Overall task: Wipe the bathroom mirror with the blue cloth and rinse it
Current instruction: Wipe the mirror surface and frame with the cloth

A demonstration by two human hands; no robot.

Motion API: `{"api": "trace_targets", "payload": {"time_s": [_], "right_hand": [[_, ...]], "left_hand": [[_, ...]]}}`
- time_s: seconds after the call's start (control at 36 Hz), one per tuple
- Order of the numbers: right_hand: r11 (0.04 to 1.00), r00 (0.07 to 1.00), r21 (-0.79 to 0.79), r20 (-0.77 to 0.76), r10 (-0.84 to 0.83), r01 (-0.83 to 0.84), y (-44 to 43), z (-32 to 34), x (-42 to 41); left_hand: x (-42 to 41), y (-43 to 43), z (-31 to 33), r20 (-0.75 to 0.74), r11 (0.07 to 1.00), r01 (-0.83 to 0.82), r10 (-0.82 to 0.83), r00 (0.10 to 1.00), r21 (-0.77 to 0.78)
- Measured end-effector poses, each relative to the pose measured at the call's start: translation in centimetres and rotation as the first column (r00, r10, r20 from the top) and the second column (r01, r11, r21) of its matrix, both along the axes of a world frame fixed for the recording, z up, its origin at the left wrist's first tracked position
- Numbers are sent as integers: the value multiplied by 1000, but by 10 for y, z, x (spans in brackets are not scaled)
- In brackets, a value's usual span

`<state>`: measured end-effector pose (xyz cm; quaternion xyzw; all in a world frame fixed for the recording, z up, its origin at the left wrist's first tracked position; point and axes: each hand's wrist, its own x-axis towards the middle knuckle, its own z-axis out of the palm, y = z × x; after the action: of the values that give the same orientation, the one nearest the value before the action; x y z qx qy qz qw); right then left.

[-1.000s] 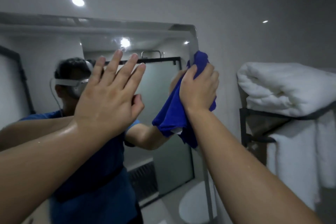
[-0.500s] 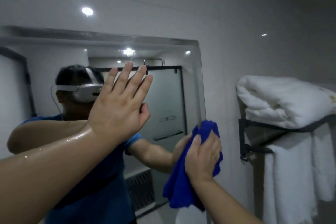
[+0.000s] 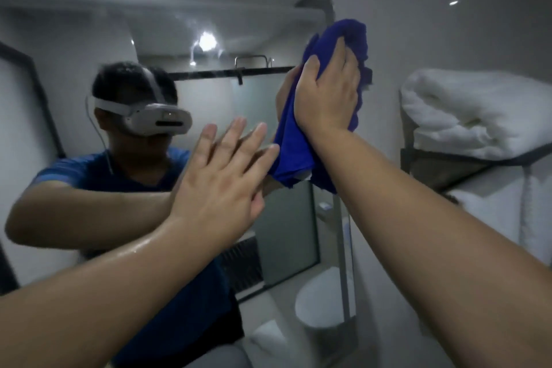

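right hand (image 3: 327,98) risen, gripping blue cloth (image 3: 294,146) on mirror (image 3: 286,227); left hand (image 3: 221,188) flat, fingers straight

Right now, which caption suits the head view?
The right hand grips the blue cloth against the mirror near its top right corner; the left hand lies flat.

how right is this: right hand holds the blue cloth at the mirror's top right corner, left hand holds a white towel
Wrong about the left hand: the head view shows it open, fingers straight, holding nothing. The right hand does hold the blue cloth at the top right corner of the mirror.
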<state>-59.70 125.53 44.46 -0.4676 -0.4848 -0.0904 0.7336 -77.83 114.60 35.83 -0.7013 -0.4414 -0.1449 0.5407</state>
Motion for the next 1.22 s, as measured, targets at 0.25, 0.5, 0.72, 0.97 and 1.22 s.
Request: {"api": "trace_targets", "payload": {"time_s": [0.25,0.5,0.72,0.97,1.22], "right_hand": [[998,999,-56,-20,35,-36,5,-165,6],[850,979,-526,-186,-82,-28,-30,-347,-10],[801,973,-597,-208,-97,-48,-29,-360,2],[885,976,-436,-200,82,-164,-23,-214,19],[926,874,-238,325,360,-293,-12,-74,78]], "left_hand": [[5,18,-93,-180,991,96,-112,977,-93],[3,23,-102,-207,996,57,-71,976,-70],[5,20,-102,-211,998,40,-51,976,-55],[8,21,-102,-200,997,43,-54,978,-57],[7,21,-102,-185,995,44,-59,981,-87]]}}
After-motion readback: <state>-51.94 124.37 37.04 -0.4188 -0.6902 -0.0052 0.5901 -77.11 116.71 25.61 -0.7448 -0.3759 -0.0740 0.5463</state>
